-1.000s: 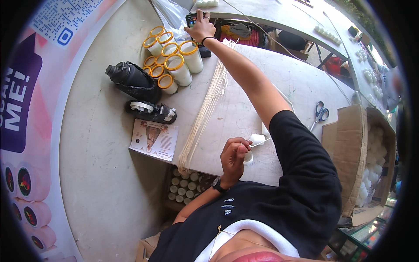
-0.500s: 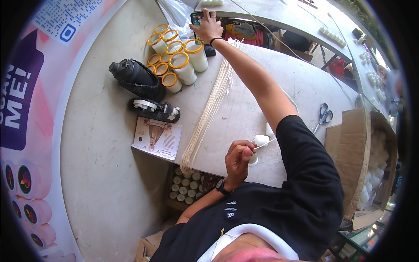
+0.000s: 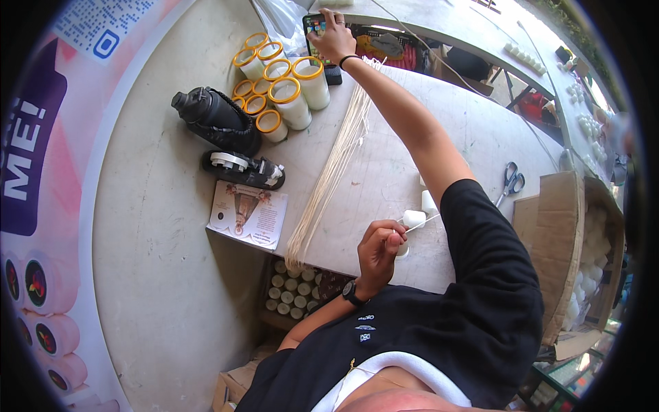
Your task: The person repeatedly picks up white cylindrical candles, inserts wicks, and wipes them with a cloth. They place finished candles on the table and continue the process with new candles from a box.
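Note:
In front of my chest my left hand (image 3: 379, 254), a watch at its wrist, is closed in a pinch on a thin white wick (image 3: 427, 223). The wick runs off to the right past a small white candle (image 3: 414, 219). Another small white candle (image 3: 429, 201) is just beyond, and a pale round piece (image 3: 402, 251) is partly hidden behind the fingers. Stretched far forward, my right hand (image 3: 334, 40) has its fingers extended over a lit phone (image 3: 315, 26), touching it. Between the hands lies a long bundle of pale wicks (image 3: 334, 161).
Candle jars with orange rims (image 3: 289, 103) crowd left of the wicks, near a black bottle (image 3: 214, 118), a tape dispenser (image 3: 247, 170) and a printed box (image 3: 247, 215). Scissors (image 3: 509, 184) lie right. A cardboard box (image 3: 552, 254) of white candles stands beside my right shoulder.
My right hand has shifted slightly across the phone, uncovering more of its screen. The left hand keeps its pinch on the wick. The whole view has moved a little.

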A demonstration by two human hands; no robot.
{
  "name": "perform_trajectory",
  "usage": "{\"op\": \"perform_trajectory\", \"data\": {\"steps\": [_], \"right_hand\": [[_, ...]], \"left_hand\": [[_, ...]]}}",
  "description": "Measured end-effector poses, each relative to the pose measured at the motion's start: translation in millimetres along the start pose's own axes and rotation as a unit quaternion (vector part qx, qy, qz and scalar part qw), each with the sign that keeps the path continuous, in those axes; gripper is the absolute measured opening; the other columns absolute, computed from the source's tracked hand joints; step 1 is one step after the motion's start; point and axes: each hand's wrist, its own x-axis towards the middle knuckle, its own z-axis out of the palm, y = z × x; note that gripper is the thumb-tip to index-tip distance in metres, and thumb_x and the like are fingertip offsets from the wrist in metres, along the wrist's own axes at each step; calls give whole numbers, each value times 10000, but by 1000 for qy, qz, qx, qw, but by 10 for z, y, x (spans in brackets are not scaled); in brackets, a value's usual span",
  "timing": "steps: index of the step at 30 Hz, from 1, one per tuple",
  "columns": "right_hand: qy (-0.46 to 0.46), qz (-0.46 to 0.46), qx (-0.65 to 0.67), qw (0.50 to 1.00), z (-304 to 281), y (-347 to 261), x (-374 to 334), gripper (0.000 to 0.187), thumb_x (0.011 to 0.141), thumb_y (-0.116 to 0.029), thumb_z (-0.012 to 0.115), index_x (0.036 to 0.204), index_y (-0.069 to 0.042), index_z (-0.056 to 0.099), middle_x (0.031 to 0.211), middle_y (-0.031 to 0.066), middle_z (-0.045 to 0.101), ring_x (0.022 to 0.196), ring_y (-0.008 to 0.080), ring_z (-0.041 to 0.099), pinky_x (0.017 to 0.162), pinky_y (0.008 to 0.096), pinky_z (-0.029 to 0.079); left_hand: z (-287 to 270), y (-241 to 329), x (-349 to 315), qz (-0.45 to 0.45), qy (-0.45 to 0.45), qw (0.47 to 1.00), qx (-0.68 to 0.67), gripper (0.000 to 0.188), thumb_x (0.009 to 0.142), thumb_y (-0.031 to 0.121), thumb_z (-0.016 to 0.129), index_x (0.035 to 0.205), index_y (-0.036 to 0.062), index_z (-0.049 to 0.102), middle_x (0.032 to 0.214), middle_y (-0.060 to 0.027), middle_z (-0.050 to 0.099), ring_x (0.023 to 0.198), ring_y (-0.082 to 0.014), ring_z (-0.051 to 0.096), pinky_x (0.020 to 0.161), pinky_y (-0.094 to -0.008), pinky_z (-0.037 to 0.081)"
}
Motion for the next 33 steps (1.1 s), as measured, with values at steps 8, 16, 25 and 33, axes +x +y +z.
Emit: {"op": "perform_trajectory", "data": {"steps": [8, 16, 25, 33], "right_hand": [[-55, -10, 83, 995, -57, 100, 42, 770, 775, -346, 675, 1443, -219, 314, 1442, 261, 376, 975, 507, 607, 810, 566, 517], [193, -135, 60, 970, -160, 441, -44, 642, 912, -345, 589, 1415, -23, 354, 1361, 232, 481, 1126, 415, 564, 897, 463, 486], [-424, -11, 275, 863, -2038, 289, -1406, 477, 1008, -424, 515, 1268, -33, 597, 1122, 99, 665, 1077, 187, 622, 921, 344, 501], [-508, 5, 396, 765, -3092, -51, -2507, 564, 1027, -458, 434, 1279, 28, 569, 1160, 137, 655, 1076, 209, 617, 954, 335, 458]], "left_hand": [[-26, 2, -5, 2, -11, 1000, 0, 235, 1012, 141, 521, 843, -15, 570, 987, -130, 573, 918, -222, 631, 863, -360, 522], [-27, 28, -18, 10, -5, 1000, -26, 179, 995, 103, 545, 873, -24, 579, 1013, -123, 596, 874, -170, 609, 790, -302, 508], [-28, 178, 311, 56, -123, 986, 101, 147, 946, 110, 627, 850, 1, 608, 1052, -117, 559, 892, -187, 611, 785, -314, 514], [-51, 532, 607, 166, -230, 933, 219, 147, 830, 76, 753, 933, 35, 656, 988, -84, 584, 872, -235, 610, 724, -357, 509]]}}
